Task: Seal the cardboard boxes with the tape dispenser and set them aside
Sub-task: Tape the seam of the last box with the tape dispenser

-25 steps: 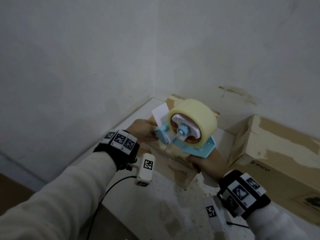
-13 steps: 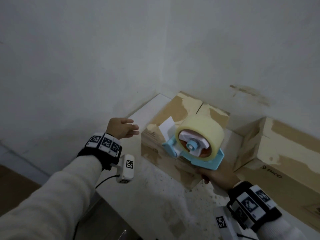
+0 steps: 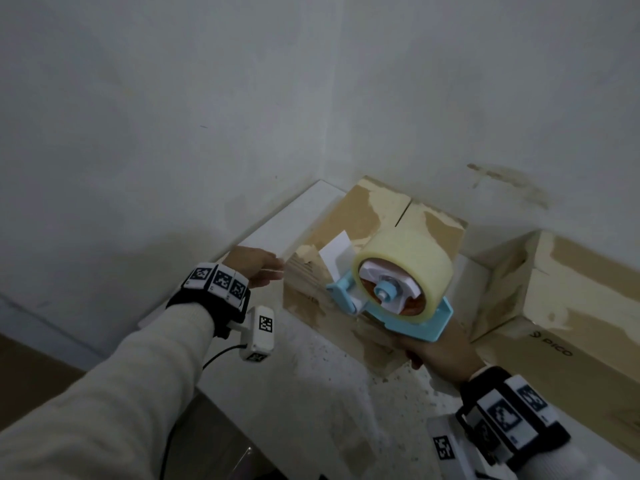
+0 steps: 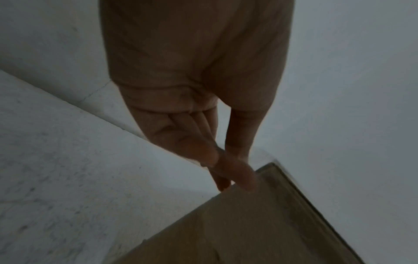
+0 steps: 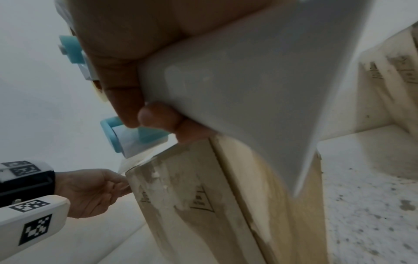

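A small cardboard box (image 3: 367,223) with its top flaps shut stands on the white counter (image 3: 311,393) in the corner. My right hand (image 3: 436,351) grips the handle of the light blue tape dispenser (image 3: 412,317), which carries a thick yellowish tape roll (image 3: 408,258) over the box's near top edge. In the right wrist view the dispenser's roller (image 5: 133,137) sits just above the box's corner (image 5: 181,178), and clear tape runs down to it. My left hand (image 3: 272,270) reaches in from the left, its straight fingers (image 4: 244,176) touching the box's left side (image 4: 260,223) near the top.
A larger cardboard box (image 3: 571,306) printed "pico" stands to the right, close to the small one. Walls close in behind and to the left. The counter's front edge (image 3: 221,403) runs diagonally below my left forearm.
My left hand left the box top, swung out to the left, and now touches the box's left side. The dispenser has drawn back toward the near edge of the box.
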Tool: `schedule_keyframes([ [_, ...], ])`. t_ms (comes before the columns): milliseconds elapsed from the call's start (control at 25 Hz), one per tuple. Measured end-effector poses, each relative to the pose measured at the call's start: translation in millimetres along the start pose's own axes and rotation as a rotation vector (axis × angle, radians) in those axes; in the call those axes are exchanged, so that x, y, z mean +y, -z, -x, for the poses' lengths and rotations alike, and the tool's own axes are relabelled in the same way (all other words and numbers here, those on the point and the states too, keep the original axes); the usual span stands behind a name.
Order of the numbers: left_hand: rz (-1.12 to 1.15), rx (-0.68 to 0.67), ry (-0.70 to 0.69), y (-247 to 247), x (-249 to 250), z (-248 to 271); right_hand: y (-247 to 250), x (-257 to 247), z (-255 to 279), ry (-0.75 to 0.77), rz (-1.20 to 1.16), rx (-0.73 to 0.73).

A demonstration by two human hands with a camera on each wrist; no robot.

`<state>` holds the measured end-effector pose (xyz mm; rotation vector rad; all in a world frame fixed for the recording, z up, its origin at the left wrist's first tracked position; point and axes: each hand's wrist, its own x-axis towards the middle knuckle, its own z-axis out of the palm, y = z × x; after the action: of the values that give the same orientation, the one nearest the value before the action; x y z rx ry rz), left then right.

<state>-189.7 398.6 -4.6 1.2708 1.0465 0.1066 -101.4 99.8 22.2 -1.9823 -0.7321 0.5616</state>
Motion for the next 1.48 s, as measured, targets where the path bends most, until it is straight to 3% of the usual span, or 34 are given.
schedule_keyframes([
  [280, -0.088, -0.039, 0.125, -2, -17, -6, -1, 4, -1, 0.001, -0.013, -0.001],
  [400, -0.241, 0.031, 0.125, -1, -14, 0, 0, 5, -3, 0.000, -0.032, -0.008],
  [440, -0.399, 0.102, 0.048, 0, -11, -1, -1, 5, -3, 0.004, -0.042, -0.012],
  [520, -0.644, 0.276, -0.256, -4, 1, 7, 0, 2, -3, 0.012, -0.041, -0.021],
  [560, -0.671, 0.287, -0.418, -12, 8, 15, 1, 1, -2, 0.012, -0.037, -0.026],
  [640, -0.916, 0.121, -0.647, -39, 17, 35, 2, 1, -3, -0.008, -0.055, -0.029],
  [720, -1.319, -0.081, -0.660, -63, 9, 41, 2, 1, -2, -0.032, -0.069, -0.036],
  [800, -1.544, -0.102, -0.586, -70, 2, 32, 2, -4, 0, -0.035, -0.036, -0.052],
  [1080, -1.479, -0.009, -0.568, -73, -6, 28, 16, -13, 12, -0.090, 0.007, -0.098],
  [1360, -1.472, -0.020, -0.531, -77, -6, 34, 78, 11, 62, -0.198, 0.240, -0.146],
  [1480, -1.482, -0.021, -0.529, -77, -7, 29, 95, 24, 82, -0.257, 0.232, -0.139],
])
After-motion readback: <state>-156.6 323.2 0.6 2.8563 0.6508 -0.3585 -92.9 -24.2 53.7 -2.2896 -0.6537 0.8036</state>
